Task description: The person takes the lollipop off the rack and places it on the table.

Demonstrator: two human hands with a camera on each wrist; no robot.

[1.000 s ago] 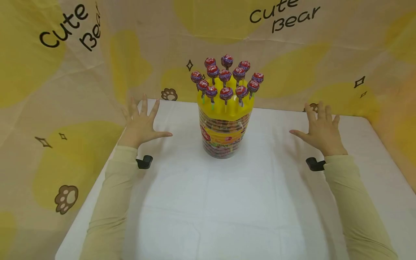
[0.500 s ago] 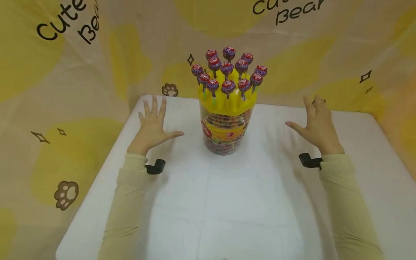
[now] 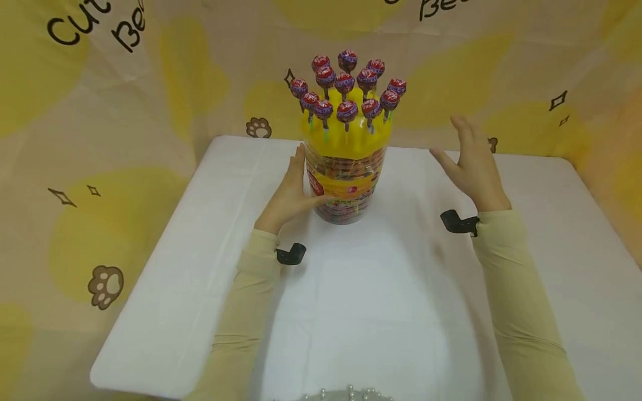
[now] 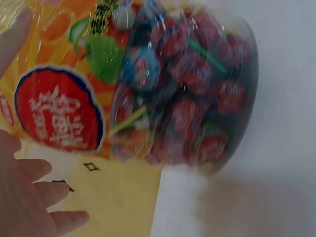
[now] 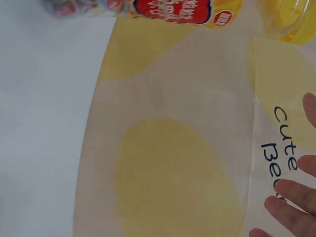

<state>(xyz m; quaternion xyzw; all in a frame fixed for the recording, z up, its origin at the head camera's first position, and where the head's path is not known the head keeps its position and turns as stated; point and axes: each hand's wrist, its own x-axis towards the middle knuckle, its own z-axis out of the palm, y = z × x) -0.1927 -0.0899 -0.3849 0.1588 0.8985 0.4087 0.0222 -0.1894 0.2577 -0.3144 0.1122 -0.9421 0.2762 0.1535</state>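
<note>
A clear plastic jar full of wrapped lollipops stands at the middle back of the white table. Its yellow lid holds several red and purple lollipops upright on their sticks. My left hand lies against the jar's left side, fingers straight and thumb along the front. The left wrist view shows the jar very close, with my fingers beside it. My right hand hovers open to the right of the jar, apart from it. The right wrist view shows only its fingertips and the jar's edge.
A yellow and cream cloth backdrop printed with "Cute Bear" and paw marks stands on three sides of the table. Black camera mounts sit at both wrists. A beaded object shows at the bottom edge.
My left hand has moved right from the open table and now touches the jar's side. My right hand has risen and moved slightly left toward the jar.
</note>
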